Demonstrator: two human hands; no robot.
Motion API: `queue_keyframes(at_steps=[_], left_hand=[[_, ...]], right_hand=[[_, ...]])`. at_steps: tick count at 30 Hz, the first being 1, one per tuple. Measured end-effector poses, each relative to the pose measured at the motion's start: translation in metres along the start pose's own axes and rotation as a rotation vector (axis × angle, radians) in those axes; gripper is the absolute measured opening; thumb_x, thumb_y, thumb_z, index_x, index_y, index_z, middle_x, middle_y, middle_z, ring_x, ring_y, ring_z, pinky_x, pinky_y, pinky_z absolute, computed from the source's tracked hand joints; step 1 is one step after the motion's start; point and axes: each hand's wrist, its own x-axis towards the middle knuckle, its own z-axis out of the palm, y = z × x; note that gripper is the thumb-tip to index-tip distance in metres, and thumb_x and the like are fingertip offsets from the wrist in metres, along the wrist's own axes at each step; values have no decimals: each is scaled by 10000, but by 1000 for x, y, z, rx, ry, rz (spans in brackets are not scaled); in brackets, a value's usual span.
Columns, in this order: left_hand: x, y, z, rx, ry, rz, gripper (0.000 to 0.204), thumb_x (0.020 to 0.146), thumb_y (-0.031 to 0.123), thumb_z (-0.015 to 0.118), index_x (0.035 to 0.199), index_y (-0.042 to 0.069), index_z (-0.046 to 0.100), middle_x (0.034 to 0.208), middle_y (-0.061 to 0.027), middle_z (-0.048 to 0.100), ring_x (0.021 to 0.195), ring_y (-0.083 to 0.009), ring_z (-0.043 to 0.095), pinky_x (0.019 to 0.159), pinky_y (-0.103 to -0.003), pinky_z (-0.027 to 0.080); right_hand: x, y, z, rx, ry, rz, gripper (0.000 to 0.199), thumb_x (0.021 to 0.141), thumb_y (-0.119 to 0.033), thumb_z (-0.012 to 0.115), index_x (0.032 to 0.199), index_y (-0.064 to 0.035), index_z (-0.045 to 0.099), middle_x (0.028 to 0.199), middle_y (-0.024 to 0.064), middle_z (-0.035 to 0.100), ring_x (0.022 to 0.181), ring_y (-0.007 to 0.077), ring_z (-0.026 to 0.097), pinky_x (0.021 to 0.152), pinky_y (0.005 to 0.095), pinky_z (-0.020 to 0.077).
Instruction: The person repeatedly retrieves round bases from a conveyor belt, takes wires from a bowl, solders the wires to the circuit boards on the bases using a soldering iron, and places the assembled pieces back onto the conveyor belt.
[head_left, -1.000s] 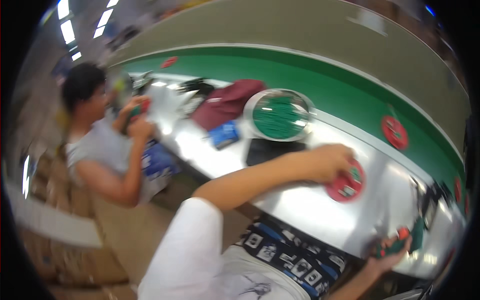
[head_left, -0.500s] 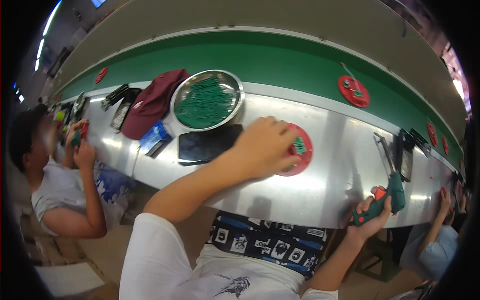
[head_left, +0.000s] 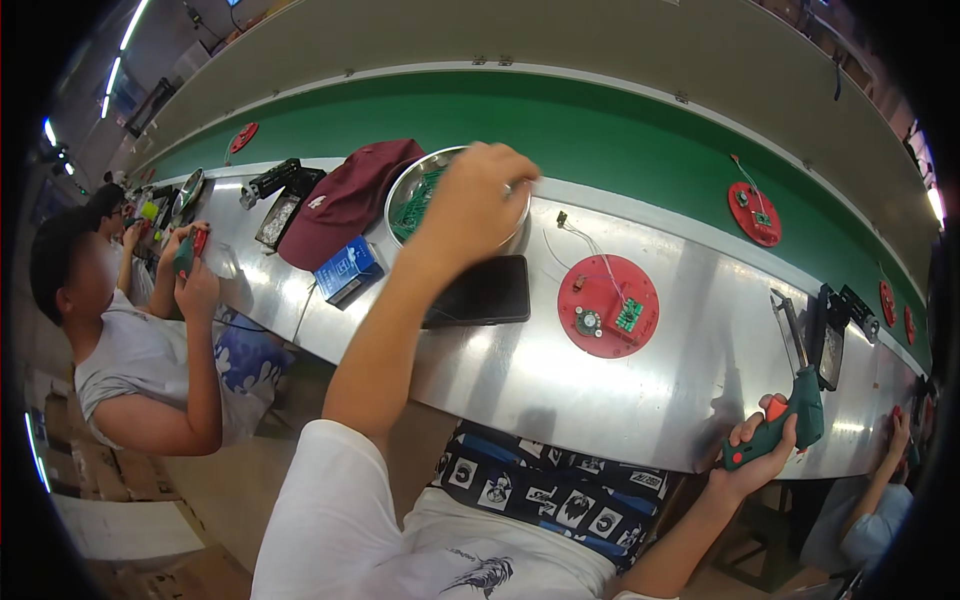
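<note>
Moved off the round red plastic disc (head_left: 608, 304) on the steel bench (head_left: 690, 390), the left hand (head_left: 478, 200) now curls into the round metal bowl of green parts (head_left: 412, 200), while the right hand (head_left: 752, 452) grips the green electric screwdriver (head_left: 785, 425).

maroon cap (head_left: 345, 200), blue box (head_left: 346, 270), black phone (head_left: 482, 291)

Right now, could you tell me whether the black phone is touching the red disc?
Apart. The head view shows bare metal bench between the black phone and the red disc.
</note>
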Motion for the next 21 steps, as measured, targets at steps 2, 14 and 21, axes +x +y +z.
queue_keyframes(at_steps=[2,14,21], left_hand=[[2,-35,-5,157,-19,-85,152,819,118,676,930,26,724,973,-158,692,999,-327,631,890,-413,497],[-1,-94,15,88,-92,-178,147,811,115,671,883,-13,680,883,-187,661,884,-332,656,820,-399,511],[4,-42,-5,-561,216,-151,124,925,91,649,982,-19,651,860,-75,692,781,-135,638,724,-276,509]], right_hand=[[0,0,2,7,-4,12,341,1032,-336,449,1048,-5,532,940,60,562,501,60,442,395,198,360],[-2,1,5,-9,-37,0,330,1029,-330,452,1049,-9,527,942,58,551,511,61,448,418,206,371],[-1,1,-1,-28,-48,30,337,1021,-342,428,1084,-23,513,955,78,554,458,93,454,370,233,372]])
